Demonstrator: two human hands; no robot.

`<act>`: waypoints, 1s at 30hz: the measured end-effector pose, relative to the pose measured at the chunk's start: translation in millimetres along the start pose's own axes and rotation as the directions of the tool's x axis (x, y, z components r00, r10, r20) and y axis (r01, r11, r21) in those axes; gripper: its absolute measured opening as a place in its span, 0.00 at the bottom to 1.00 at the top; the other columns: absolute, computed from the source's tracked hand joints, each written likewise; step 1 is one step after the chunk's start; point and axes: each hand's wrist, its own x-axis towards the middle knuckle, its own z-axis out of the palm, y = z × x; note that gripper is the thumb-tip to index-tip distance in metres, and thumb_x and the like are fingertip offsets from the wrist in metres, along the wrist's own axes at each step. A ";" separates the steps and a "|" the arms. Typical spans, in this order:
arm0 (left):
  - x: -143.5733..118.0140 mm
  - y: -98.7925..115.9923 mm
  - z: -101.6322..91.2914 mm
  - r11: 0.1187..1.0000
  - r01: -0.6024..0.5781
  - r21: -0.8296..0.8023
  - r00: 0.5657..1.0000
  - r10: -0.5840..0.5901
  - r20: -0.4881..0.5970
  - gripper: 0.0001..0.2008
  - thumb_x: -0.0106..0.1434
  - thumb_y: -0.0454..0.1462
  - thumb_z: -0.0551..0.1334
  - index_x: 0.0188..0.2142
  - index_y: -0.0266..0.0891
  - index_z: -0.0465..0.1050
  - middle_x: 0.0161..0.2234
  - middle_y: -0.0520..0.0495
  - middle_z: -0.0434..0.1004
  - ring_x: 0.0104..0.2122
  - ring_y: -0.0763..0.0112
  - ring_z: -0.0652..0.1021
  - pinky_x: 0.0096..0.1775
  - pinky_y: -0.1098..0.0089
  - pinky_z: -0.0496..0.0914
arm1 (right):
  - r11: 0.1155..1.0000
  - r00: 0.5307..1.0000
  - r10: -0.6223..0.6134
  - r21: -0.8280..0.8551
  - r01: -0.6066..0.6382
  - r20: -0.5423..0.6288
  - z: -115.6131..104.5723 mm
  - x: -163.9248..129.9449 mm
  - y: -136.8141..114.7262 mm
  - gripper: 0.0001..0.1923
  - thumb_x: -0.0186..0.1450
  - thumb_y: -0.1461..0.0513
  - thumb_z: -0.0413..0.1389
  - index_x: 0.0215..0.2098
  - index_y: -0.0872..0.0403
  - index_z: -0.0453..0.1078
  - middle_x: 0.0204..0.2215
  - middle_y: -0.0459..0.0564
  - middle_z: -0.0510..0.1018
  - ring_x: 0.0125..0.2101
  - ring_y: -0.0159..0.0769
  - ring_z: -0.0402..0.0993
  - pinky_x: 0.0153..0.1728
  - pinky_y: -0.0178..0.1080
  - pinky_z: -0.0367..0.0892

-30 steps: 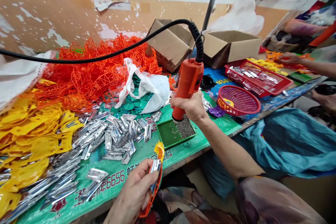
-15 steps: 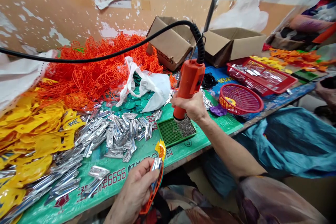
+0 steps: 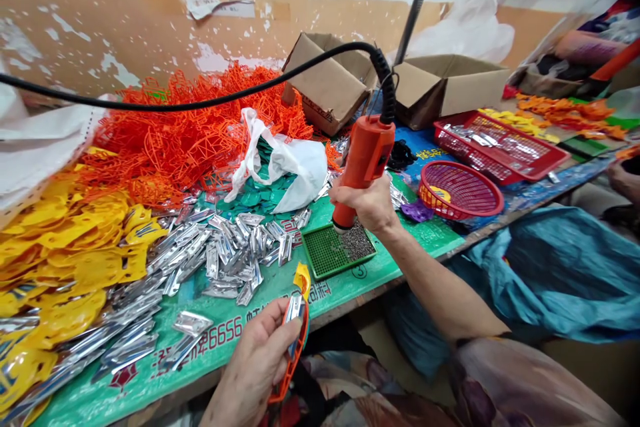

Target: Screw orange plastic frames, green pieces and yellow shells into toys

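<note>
Hiding screwdriver (image 3: 365, 163) tip: right hand (image 3: 367, 203)

Bright, even, diffuse light; no single source visible. Soft, short shadows only, under the hands and along the bench (image 3: 350, 290) front edge. Small glints on the silver foil pieces (image 3: 235, 253), none blown out. Strong wide-angle bend: wall (image 3: 100, 33) line and bench edge curved, corners stretched. Centre sharp. Right edge and top right corner smeared, colours streaked. Lower right sleeve (image 3: 525, 387) soft, slightly out of focus.
</note>
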 end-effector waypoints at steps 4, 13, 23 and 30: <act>-0.1 -1.1 -1.6 1.000 -0.015 0.005 1.000 0.015 -0.004 0.18 0.57 0.47 0.65 0.40 0.36 0.71 0.21 0.59 0.59 0.15 0.85 0.49 0.17 0.78 0.43 | 0.999 1.000 -0.007 0.047 0.006 0.007 -3.7 2.3 -7.8 0.22 0.48 0.63 0.63 0.42 0.55 0.69 0.23 0.42 0.73 0.22 0.32 0.69 0.29 0.42 0.69; -4.8 9.3 10.7 0.999 -0.035 -0.012 0.997 0.034 -0.063 0.14 0.53 0.41 0.65 0.37 0.35 0.77 0.18 0.59 0.61 0.15 0.83 0.51 0.19 0.74 0.45 | 0.959 0.995 -0.053 0.282 0.027 0.086 7.1 -24.6 -69.4 0.12 0.50 0.64 0.61 0.34 0.53 0.71 0.21 0.43 0.71 0.21 0.34 0.70 0.26 0.41 0.67; -1.5 4.4 11.1 0.989 -0.080 -0.121 0.996 0.083 0.014 0.13 0.52 0.42 0.68 0.34 0.35 0.77 0.25 0.52 0.67 0.24 0.76 0.61 0.26 0.74 0.53 | 0.993 0.960 -0.005 0.115 -0.028 0.279 30.6 -71.5 -84.0 0.13 0.52 0.52 0.63 0.20 0.50 0.69 0.23 0.48 0.71 0.27 0.40 0.70 0.34 0.47 0.70; -1.5 4.7 12.7 0.989 -0.117 -0.086 0.993 0.117 0.001 0.13 0.51 0.43 0.67 0.33 0.36 0.77 0.23 0.53 0.66 0.22 0.75 0.59 0.27 0.73 0.52 | 0.995 0.942 0.027 0.083 -0.058 0.335 33.0 -73.6 -81.4 0.08 0.52 0.55 0.62 0.22 0.49 0.71 0.21 0.47 0.71 0.27 0.40 0.70 0.34 0.47 0.71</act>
